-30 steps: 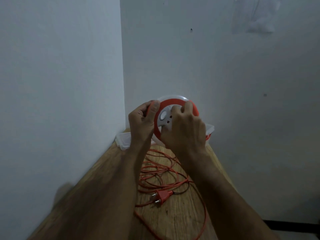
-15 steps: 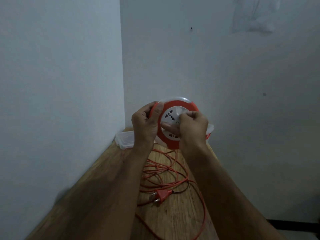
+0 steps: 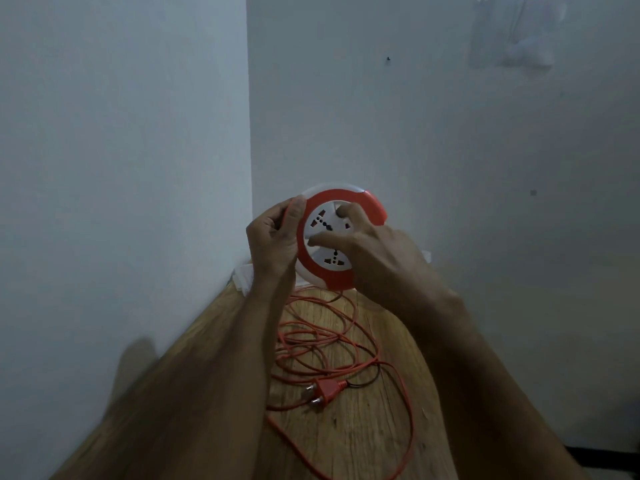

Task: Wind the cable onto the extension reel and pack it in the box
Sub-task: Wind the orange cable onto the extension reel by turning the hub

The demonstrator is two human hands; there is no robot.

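I hold a round orange and white extension reel (image 3: 329,271) upright above the far end of a wooden table (image 3: 374,441), its socket face toward me. My left hand (image 3: 273,240) grips the reel's left rim. My right hand (image 3: 377,251) lies on the white socket disc, with a fingertip pressed into the disc near its top. The orange cable (image 3: 346,341) hangs from the reel's bottom and lies in loose loops on the table. Its two-pin orange plug (image 3: 322,393) rests among the loops. A clear plastic box (image 3: 244,277) sits behind the reel, mostly hidden.
The table stands in a corner between two pale walls (image 3: 121,168). Its far end meets the walls right behind the box. Cable loops reach the table's right edge (image 3: 412,424). Dark floor shows at the lower right (image 3: 609,462).
My right hand has turned on the socket disc, from pinching at its centre to a finger at its top. The socket face has rotated. The cable loops on the table have shifted slightly.
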